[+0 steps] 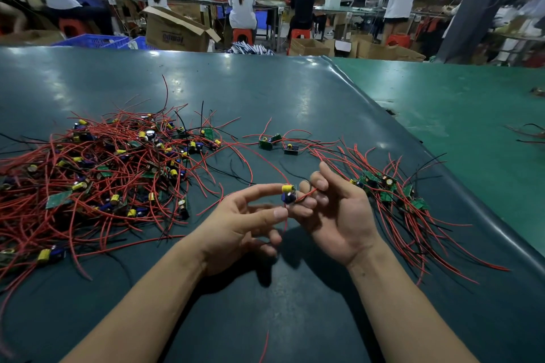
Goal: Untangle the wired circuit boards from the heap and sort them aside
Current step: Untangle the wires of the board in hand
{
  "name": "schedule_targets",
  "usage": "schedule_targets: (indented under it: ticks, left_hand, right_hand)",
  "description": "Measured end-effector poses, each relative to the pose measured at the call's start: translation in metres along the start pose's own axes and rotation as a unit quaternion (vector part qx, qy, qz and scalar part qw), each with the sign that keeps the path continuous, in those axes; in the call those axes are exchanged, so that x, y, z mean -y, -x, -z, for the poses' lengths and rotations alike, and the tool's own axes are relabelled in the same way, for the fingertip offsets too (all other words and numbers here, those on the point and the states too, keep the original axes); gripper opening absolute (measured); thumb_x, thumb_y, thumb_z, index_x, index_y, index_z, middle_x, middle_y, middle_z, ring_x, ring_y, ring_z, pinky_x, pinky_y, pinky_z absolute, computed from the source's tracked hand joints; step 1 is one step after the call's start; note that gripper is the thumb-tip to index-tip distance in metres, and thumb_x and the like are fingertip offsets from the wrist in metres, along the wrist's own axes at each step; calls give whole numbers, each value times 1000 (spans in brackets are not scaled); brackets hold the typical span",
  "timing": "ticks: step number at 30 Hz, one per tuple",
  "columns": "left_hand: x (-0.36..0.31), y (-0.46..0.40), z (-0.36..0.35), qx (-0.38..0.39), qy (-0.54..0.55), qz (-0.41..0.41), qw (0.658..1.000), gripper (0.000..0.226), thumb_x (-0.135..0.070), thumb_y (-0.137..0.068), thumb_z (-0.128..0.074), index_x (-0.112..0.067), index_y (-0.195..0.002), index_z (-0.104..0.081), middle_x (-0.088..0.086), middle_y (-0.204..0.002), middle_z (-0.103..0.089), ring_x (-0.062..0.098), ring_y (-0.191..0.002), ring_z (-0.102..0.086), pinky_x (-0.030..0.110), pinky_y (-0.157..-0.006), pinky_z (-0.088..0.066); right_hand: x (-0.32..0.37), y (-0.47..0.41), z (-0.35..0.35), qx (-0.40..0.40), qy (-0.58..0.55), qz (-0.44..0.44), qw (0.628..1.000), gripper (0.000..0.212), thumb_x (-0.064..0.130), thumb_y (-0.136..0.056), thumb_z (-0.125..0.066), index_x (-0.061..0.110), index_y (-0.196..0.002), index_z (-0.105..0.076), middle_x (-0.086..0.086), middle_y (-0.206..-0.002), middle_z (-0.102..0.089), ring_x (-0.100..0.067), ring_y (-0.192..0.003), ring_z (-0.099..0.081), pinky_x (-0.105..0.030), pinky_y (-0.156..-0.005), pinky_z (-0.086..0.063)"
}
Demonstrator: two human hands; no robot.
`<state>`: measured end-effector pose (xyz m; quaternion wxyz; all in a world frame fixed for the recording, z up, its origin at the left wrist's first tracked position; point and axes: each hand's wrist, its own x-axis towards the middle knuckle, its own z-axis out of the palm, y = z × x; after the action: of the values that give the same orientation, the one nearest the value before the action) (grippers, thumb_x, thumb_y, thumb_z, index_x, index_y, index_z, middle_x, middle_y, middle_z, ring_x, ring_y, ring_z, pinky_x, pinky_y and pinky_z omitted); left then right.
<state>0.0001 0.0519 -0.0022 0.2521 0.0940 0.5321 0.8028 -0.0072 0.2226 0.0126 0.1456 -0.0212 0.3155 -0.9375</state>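
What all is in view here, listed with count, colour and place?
heap: one, red and black wires with green boards, table left
sorted pile: one, same colours, table right
loose boards: about three, green, table centre
held board: one, yellow and blue parts, between both hands
table: one, dark green
cardboard box: one, brown, behind table
stools: several, red, background
workers: several, background
left hand: pinches held board
right hand: pinches its red wire

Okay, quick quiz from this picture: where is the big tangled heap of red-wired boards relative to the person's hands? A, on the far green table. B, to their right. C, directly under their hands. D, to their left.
D: the big heap sprawls left of the left hand, while a smaller sorted bunch lies beside the right hand.
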Motion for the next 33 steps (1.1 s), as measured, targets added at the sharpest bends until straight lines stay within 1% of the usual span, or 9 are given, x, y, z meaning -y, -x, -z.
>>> schedule_targets:
  ticks: [4,8,13,15,18,22,24,27,33]
  left_hand:
    - [1,-3,-4,-36,12,-49,998,34,-8,-72,-71,-18,-104,-74,13,-95,-69,18,-61,-60,37,-60,-58]
    - [4,-5,-6,-119,-50,-98,987,27,-16,-68,-72,-13,-95,-72,14,-84,-71,21,-60,-64,35,-64,-58]
    - [8,-4,-6,-145,-166,-150,964,23,-23,-68,-77,-6,-83,-77,13,-79,-75,16,-69,-65,25,-63,-52]
    - [6,-4,-5,-148,-141,-139,969,21,-27,-67,-79,-8,-77,-77,12,-71,-72,22,-64,-58,31,-63,-45]
    - [-2,-5,-1,-139,-27,-99,985,21,-31,-77,-69,-12,-72,-76,4,-54,-58,15,-46,-47,26,-54,-39]
    - [-8,-3,2,-77,92,-81,989,25,-21,-79,-53,-11,-86,-75,5,-76,-67,12,-52,-51,23,-52,-43]
    - [-4,-4,0,-93,53,-82,991,18,-12,-77,-62,-8,-94,-66,7,-80,-69,13,-54,-56,22,-50,-48]
    - [3,-7,-3,-97,6,-82,992,38,-14,-71,-71,-6,-108,-65,7,-78,-69,14,-57,-58,22,-52,-50]
    - [6,-7,2,-114,-65,-142,981,28,-30,-70,-76,-15,-93,-76,9,-87,-72,16,-67,-62,24,-60,-53]
  right_hand:
    - [-4,0,-1,-31,103,35,994,27,34,-82,-65,16,-67,-52,1,-56,-36,-11,-46,-41,-21,-42,-38]
    - [-11,-1,2,-39,215,62,974,30,16,-72,-72,10,-97,-56,-1,-63,-61,-11,-48,-52,-19,-42,-42]
    - [-12,0,2,-51,287,46,955,8,23,-74,-72,15,-77,-72,-8,-73,-68,-11,-47,-55,-18,-41,-43]
    - [-13,0,3,-64,278,58,957,7,19,-80,-69,12,-80,-68,-8,-75,-70,-12,-48,-58,-18,-41,-45]
    - [-11,-1,1,-96,256,72,959,4,12,-86,-66,8,-87,-64,-5,-74,-71,-12,-50,-61,-18,-41,-46]
    - [-11,-1,0,-114,262,84,955,10,9,-84,-69,8,-90,-62,-6,-70,-71,-12,-45,-57,-18,-40,-45]
    - [-12,-1,1,-123,275,86,950,10,10,-84,-71,9,-88,-62,-6,-69,-71,-12,-44,-55,-18,-40,-44]
    - [-12,0,1,-115,320,79,937,9,13,-84,-72,11,-85,-63,-6,-69,-71,-12,-42,-53,-20,-40,-43]
    - [-14,0,1,-122,355,87,923,10,13,-86,-72,10,-83,-62,-4,-72,-71,-12,-45,-58,-20,-39,-43]
